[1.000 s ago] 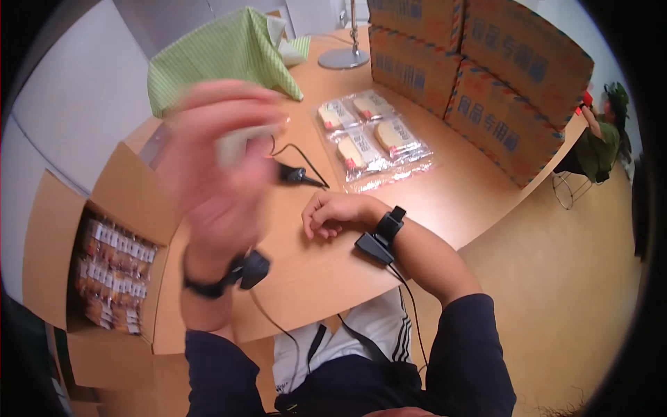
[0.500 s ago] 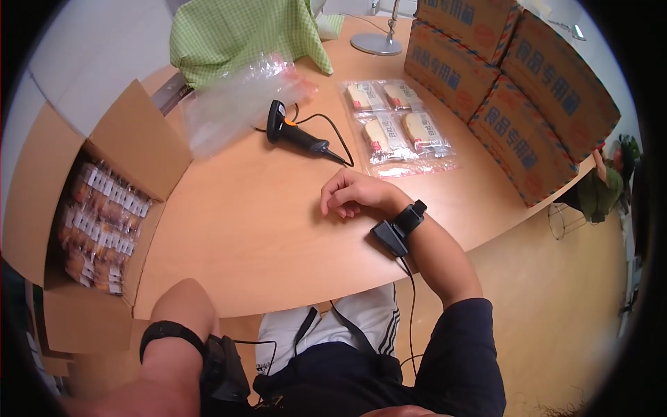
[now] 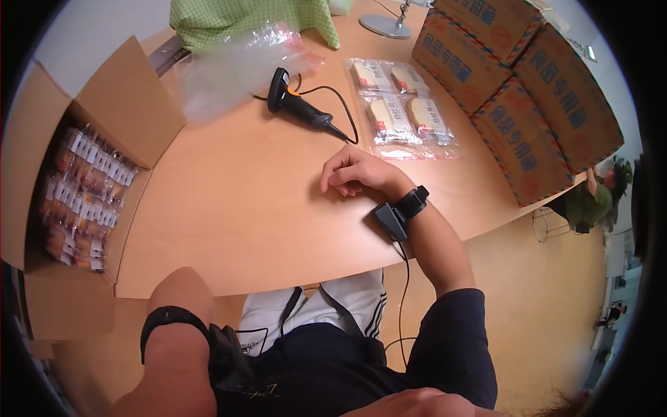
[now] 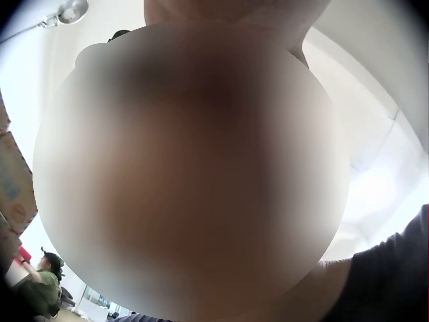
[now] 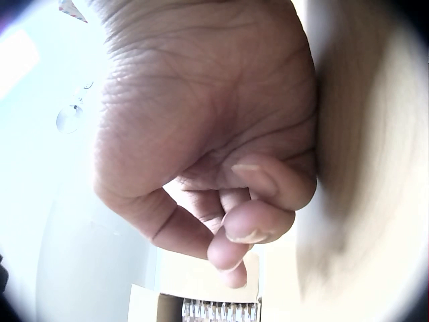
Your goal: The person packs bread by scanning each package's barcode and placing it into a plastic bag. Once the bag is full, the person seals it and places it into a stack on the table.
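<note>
My right hand [image 3: 358,172] rests on the table, its fingers loosely curled around nothing. In the right wrist view the palm side of this hand [image 5: 201,134] shows, with bent fingers and the table surface beside it. My left arm is bent back toward my head at the lower left of the head view, where the fingers are out of sight. Part of the left hand [image 4: 234,10] is at the top of the left wrist view; a large blur covers the middle. Ahead of my right hand lies a black barcode scanner [image 3: 299,104] with its cable.
A clear plastic bag [image 3: 222,80] lies by the green checked cloth [image 3: 250,21]. Packed bread slices [image 3: 389,119] lie farther right, beside stacked cartons [image 3: 514,132]. An open carton [image 3: 139,90] of wrapped snacks [image 3: 87,201] stands left. A lamp base [image 3: 385,26] is behind; a person sits far right.
My left hand has left its place above the table and drawn back toward my head, uncovering the scanner and plastic bag. The right hand stays put; the head view has shifted.
</note>
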Tool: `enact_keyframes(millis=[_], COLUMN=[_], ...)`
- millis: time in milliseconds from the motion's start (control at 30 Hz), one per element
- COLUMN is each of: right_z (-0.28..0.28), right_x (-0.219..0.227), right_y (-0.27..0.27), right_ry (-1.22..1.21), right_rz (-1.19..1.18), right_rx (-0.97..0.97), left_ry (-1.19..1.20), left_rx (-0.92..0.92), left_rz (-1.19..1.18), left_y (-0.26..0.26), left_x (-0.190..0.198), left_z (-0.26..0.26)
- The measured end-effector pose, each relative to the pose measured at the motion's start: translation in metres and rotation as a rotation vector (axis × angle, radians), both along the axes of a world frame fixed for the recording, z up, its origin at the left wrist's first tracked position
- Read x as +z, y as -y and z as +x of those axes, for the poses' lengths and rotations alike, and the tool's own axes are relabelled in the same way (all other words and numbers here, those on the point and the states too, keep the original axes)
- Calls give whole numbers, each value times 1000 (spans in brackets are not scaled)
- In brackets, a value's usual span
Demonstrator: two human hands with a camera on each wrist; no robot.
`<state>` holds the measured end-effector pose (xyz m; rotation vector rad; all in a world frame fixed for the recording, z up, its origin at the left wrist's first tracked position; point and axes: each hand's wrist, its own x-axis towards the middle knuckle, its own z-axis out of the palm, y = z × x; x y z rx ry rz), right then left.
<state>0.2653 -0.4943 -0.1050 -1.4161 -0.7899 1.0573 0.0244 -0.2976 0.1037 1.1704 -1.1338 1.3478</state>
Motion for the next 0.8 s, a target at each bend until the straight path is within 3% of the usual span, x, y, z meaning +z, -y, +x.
enact_keyframes(millis=[800], right_z=[-2], right_x=[3], right_y=[0], right_ry=[6], right_rz=[-14], right_rx=[-16], left_ry=[-108], left_rx=[14], left_rz=[-33], left_y=[-22], left_x=[-23], left_z=[-24])
